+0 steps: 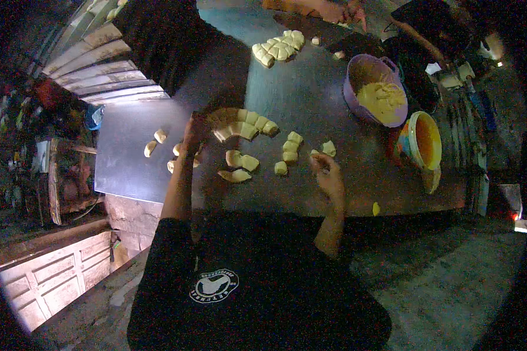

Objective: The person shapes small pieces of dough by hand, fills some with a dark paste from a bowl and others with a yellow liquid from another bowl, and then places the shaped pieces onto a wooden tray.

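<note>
Pale dough pieces lie in groups on the dark table [129,152]. My left hand [198,127] is at the left end of a curved double row of dough pieces [240,123]; its fingers are too dark to make out. More dough pieces [177,150] are partly covered by that wrist. Between my hands are a loose cluster of dough pieces [241,161] and a short line of them [290,153]. My right hand [328,171] has its fingers bent together, with a small bit of dough [314,153] at the tips. Just beyond it sits another dough piece [329,147].
A purple basin [348,88] holding a pale mass and a yellowish bucket [417,137] stand at the right. Farther back is a joined dough slab [278,48], near another person's hands [351,13]. Two dough pieces [156,142] lie at the left. A yellow scrap [376,209] marks the near edge.
</note>
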Available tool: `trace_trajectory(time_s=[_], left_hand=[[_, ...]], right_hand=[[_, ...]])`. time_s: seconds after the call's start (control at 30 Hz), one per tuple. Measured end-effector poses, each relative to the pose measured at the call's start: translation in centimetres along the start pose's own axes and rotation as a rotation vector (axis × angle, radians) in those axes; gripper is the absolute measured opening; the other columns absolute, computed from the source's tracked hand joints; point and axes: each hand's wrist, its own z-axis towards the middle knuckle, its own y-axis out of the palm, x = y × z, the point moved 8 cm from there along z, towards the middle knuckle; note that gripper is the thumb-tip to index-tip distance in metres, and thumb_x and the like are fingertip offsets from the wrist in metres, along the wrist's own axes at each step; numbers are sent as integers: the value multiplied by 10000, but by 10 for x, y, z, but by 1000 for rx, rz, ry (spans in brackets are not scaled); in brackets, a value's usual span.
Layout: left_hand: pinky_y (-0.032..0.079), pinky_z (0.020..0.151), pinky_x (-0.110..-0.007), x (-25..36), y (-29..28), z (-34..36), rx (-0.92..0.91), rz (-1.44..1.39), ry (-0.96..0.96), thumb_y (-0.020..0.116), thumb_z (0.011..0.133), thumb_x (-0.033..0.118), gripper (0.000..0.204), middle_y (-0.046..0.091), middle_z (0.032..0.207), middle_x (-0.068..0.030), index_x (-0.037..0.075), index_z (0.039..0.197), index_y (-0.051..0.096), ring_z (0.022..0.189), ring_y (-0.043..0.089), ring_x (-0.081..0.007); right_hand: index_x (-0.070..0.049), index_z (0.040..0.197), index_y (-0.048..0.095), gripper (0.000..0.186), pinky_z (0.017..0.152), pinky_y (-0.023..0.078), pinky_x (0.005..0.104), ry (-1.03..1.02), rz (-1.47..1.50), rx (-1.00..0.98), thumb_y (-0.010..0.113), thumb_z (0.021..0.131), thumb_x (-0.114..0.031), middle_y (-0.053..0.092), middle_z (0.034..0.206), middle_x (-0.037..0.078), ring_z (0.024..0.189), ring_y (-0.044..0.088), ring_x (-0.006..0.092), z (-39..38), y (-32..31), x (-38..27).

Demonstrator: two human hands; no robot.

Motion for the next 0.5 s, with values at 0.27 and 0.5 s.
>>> trace_trajectory(time_s=[0.27,0.5], left_hand=[[454,838,-378,40,-30,-18,204,-467,64,631,782,165,396,594,1087,-146,63,1161,576,996,555,-291],[373,1016,-448,107,39,-64,-89,214,336,516,882,181,467,489,1355,-113,144,1345,469,1267,434,-297]], right_hand=[[-13,1084,626,266,737,496,281,172,258,-276,627,911,-215,665,901,68,796,607,137,34,135,-15],[8,1001,616,336,756,495,398,-83,-113,342,683,825,-271,650,828,133,763,610,284,105,206,-23]])
